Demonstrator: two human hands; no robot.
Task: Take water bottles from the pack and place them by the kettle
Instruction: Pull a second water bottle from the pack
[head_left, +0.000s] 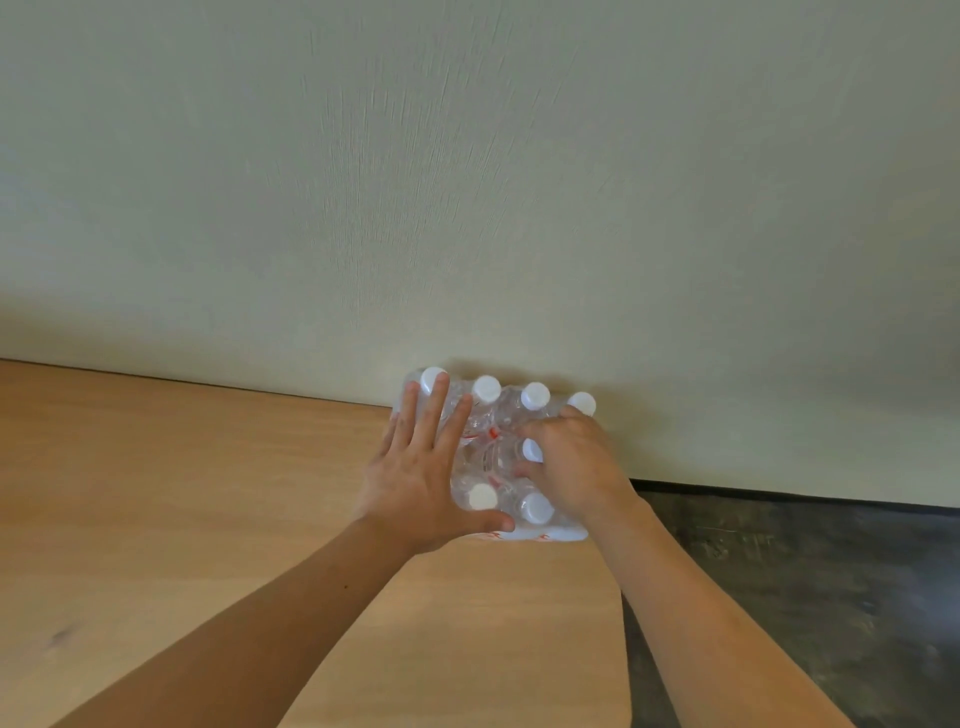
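Opening the shrink-wrapped pack of water bottles (496, 457)

I'm bracing it with my left hand (421, 483), fingers spread flat, while my right hand (571, 467) fingers are curling around a bottle cap (532, 450). Pack sitting at 12 o'clock on the wooden counter (208, 519); no bottles out, kettle unseen.

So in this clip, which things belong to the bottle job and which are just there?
Job:
pack of water bottles
left hand, flat on the pack
right hand, fingers dug into the pack's middle

Just there:
wooden counter
wall
dark surface

No kettle shows.
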